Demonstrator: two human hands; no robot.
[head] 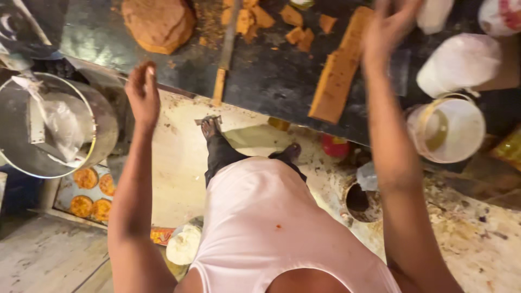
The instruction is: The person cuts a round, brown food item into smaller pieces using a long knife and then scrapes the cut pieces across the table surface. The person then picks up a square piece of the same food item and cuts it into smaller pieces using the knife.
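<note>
Grip: both hands bare and holding nothing; left hand [143,93] hangs with fingers loosely curled over the near edge of the dark counter [271,76], right hand [386,28] is blurred, fingers spread, above the far end of the long orange-brown slab [339,68]
Dark counter: runs across the far side, dusted with orange crumbs
Steel drum: a large round steel drum [51,127] stands at far left, just beside the left hand, with a clear plastic bag [57,127] lying in it
Slab: lies slantwise on the counter, right of centre, directly under the right hand; whether the hand touches it cannot be told
Round lump: a domed orange-brown lump [158,23] sits at the far left of the counter
White buckets: one open bucket [450,130] to the right of the right forearm, bagged ones farther off
Knife: a long wooden-handled knife [224,54] lies between lump and slab
Cut pieces: small orange chunks [296,27] lie beside the blade
Step in hand: judged as cutting the sweet block into pieces, the right hand reaching for the slab
Next move calls for: a firm hold on the slab, the left hand taking the knife handle
</note>
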